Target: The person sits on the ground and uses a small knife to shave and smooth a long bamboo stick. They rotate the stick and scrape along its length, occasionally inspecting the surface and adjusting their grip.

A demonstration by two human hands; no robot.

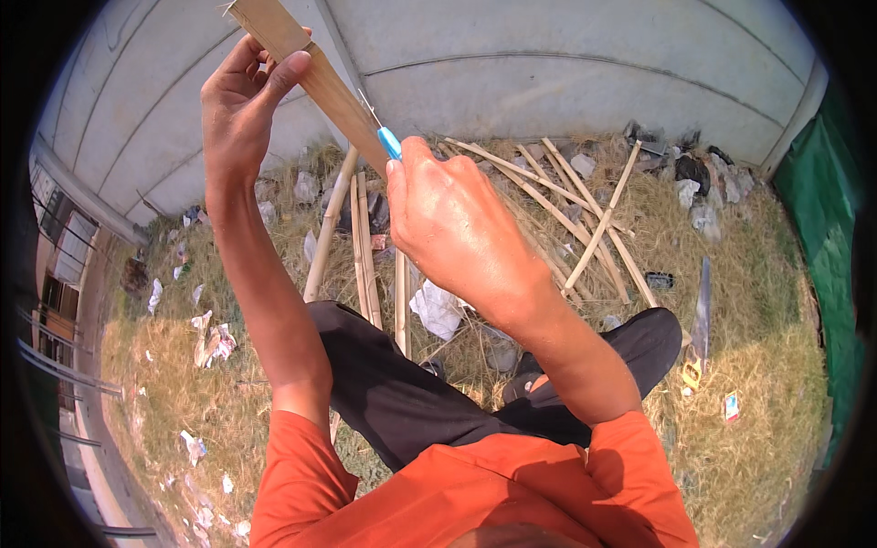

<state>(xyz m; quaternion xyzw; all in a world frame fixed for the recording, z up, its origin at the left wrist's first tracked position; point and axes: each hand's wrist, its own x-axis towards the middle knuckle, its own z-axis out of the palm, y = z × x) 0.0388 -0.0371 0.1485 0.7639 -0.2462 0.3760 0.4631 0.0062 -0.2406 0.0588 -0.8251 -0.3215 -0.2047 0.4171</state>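
A flat split-bamboo slat point(333, 96) slants down from the top of the view, with a joint line across its upper part. My left hand point(239, 105) grips it near that joint, thumb on the front and fingers behind. In my right hand point(457, 215) is a small knife with a light blue handle point(390, 143). Its thin blade points up and lies along the slat's right edge; whether it cuts into the bamboo cannot be made out. The slat's lower end passes behind my right hand and is hidden there.
Several bamboo strips point(603, 219) lie crossed on the dry grass, and a thicker pole point(329, 228) leans nearer the left. A hand saw point(702, 310) rests at the right. Litter is scattered around. A concrete wall point(566, 82) stands ahead, with a green sheet point(827, 247) at far right.
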